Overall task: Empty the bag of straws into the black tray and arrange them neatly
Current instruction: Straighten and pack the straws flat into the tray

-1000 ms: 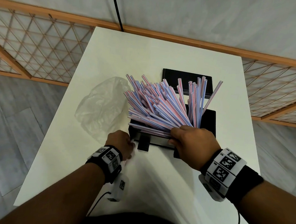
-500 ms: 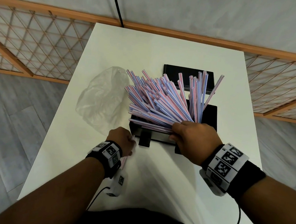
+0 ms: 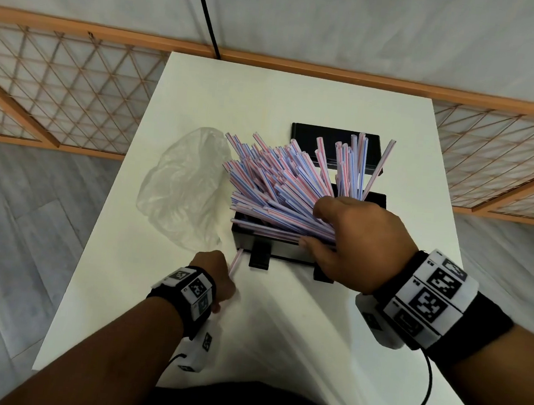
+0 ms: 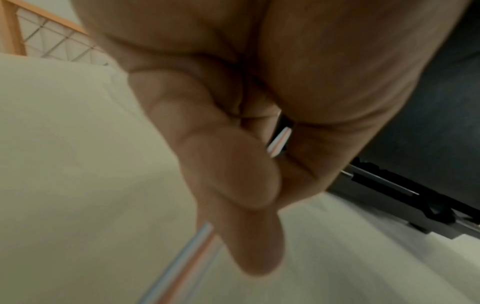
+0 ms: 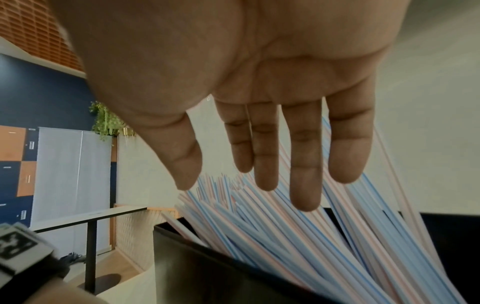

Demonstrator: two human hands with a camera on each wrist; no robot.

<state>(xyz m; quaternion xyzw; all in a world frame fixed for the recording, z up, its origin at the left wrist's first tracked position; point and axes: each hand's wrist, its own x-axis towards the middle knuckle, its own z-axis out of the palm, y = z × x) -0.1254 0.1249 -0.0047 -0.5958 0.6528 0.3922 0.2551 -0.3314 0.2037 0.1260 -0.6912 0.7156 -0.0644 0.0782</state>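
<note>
A heap of pink, blue and white striped straws (image 3: pixel 276 190) fans out of the black tray (image 3: pixel 287 253) toward the far left. My right hand (image 3: pixel 314 226) rests on their near ends; in the right wrist view its fingers (image 5: pixel 303 164) are straight and lie against the straws (image 5: pixel 285 236) above the tray wall (image 5: pixel 207 267). My left hand (image 3: pixel 225 263) is near the tray's near left corner and pinches one single straw (image 3: pixel 235 261). The left wrist view shows that straw (image 4: pixel 279 142) held between thumb and fingers (image 4: pixel 233 164).
The empty clear plastic bag (image 3: pixel 182 187) lies crumpled left of the tray. A flat black lid-like piece (image 3: pixel 307 137) sits behind the tray. The white table (image 3: pixel 279 334) has edges close on both sides, and a wooden lattice railing (image 3: pixel 58 90) runs behind it.
My left hand has drawn back toward me with the single straw. My right hand has risen slightly over the straw ends, and the fan of straws has shifted a little.
</note>
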